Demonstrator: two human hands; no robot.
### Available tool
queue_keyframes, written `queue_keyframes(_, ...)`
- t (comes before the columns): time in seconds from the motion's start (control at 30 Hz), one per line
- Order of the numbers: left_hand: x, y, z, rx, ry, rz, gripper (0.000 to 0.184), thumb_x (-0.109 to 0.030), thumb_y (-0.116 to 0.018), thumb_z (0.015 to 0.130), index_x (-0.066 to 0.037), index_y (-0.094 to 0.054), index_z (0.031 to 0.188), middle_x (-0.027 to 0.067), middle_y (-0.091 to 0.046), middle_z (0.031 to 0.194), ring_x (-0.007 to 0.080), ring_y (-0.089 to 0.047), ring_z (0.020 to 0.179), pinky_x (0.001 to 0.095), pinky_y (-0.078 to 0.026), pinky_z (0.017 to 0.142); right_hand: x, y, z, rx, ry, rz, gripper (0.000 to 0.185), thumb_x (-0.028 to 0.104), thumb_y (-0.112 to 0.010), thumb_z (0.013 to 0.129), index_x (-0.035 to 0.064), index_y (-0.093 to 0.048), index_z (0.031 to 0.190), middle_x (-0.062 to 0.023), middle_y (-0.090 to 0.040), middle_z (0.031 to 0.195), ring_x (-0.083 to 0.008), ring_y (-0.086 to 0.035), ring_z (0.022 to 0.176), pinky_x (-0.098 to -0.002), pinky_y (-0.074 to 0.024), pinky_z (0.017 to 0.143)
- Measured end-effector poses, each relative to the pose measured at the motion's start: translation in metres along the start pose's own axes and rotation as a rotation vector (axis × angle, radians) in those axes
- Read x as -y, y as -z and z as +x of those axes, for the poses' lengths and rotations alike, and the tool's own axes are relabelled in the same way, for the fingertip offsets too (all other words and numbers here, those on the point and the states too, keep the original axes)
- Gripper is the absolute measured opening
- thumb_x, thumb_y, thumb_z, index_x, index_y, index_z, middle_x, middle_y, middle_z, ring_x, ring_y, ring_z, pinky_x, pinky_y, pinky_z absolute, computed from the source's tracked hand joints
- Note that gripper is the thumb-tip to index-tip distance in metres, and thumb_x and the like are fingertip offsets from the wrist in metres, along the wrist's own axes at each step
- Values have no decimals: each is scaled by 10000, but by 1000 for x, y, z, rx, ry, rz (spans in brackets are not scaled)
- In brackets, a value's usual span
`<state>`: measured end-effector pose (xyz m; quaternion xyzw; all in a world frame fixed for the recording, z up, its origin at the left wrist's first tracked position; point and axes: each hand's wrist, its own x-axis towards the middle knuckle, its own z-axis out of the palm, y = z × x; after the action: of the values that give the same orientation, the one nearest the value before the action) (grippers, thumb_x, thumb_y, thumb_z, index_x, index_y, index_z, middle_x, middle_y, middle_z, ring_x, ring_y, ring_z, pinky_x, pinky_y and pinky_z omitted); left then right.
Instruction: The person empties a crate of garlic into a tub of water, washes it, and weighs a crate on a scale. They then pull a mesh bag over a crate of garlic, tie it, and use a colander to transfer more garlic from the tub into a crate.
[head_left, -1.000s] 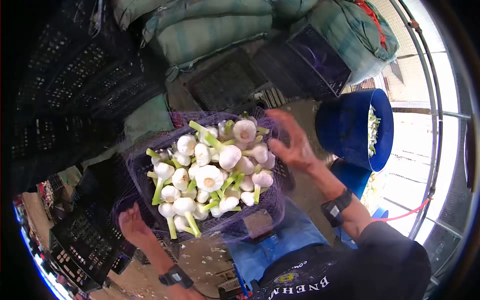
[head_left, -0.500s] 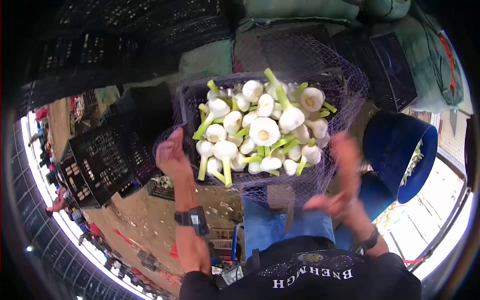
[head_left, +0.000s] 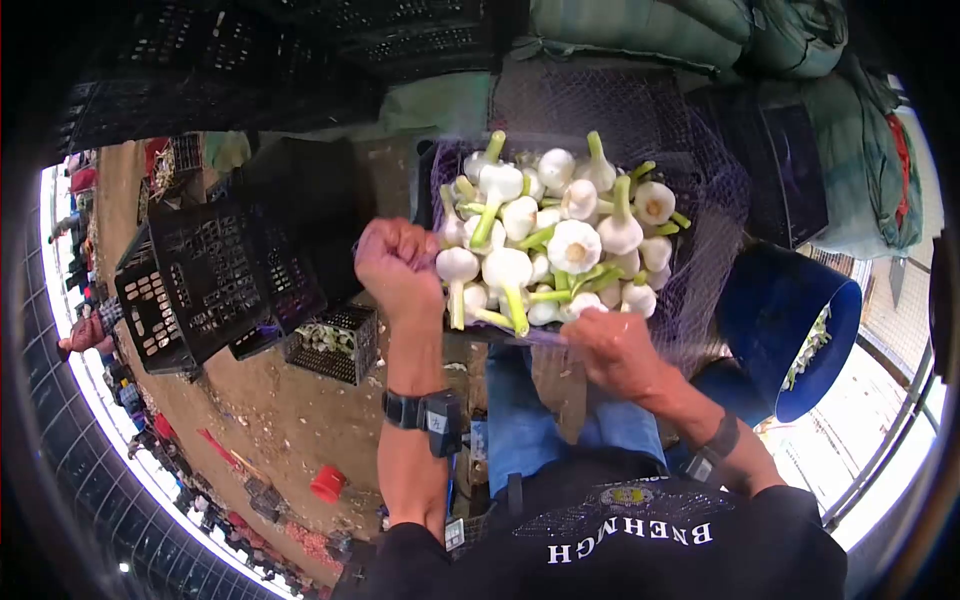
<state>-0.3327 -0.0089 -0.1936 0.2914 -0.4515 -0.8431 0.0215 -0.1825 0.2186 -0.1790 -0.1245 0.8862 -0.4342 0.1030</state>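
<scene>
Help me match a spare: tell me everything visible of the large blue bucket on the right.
The blue bucket looks like smooth, rounded plastic, its open mouth toward picture right, no handle visible. Pale and green pieces lie inside. Beside the person, it overlaps another blue container in view; nobody touches it.

Head camera | looks forward and steeply down | hands [head_left: 400, 262] within arm's reach | single view

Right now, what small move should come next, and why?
I'd probably have the right hand gather the loose purple netting to the right of the garlic. It spreads slack there, while the bulbs lie uncovered on top. The left hand, fisted at the opposite side, could stay put; I can't tell whether it grips netting.
</scene>
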Motion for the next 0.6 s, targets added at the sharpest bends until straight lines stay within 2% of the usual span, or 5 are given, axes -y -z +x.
queue_keyframes(0.1,9,51,10,30,88,-188,312,-111,-477,842,-166,-289,599,-24,-247,546,120,-240,501,313,-268,533,-3,-16,-13,114,31,65,150,81,-657,747,91,-614,891,-89,-542,717,-315,-598,645,-423,-465,536)
queue_keyframes(0.27,-22,-48,-1,6,48,-49,342,-96,-468,841,-159,-252,584,-23,-260,542,111,-223,488,300,-250,500,10,34,18,-28,61,-5,183,51,-655,734,88,-619,910,-83,-549,721,-310,-593,642,-410,-463,543)
queue_keyframes(0.47,1,53,6,-22,274,-226,276,-62,-474,800,-157,-327,586,-18,-299,552,102,-258,459,289,-264,439,26,7,-7,151,80,72,233,12,-663,697,115,-630,904,-76,-549,698,-288,-582,614,-406,-456,525)
queue_keyframes(0.57,-13,-15,-2,125,-398,543,198,-70,-506,787,-66,-512,589,47,-503,612,126,-506,551,290,-371,487,32,28,22,-2,68,-29,171,-3,-664,685,103,-646,818,-86,-548,654,-284,-568,573,-395,-451,513)
queue_keyframes(0.6,-20,-31,-17,106,-206,291,241,-60,-483,791,-67,-470,551,48,-482,584,128,-468,505,292,-370,487,23,32,29,-32,41,-127,154,-6,-667,681,101,-651,791,-86,-554,647,-282,-566,562,-389,-452,513)
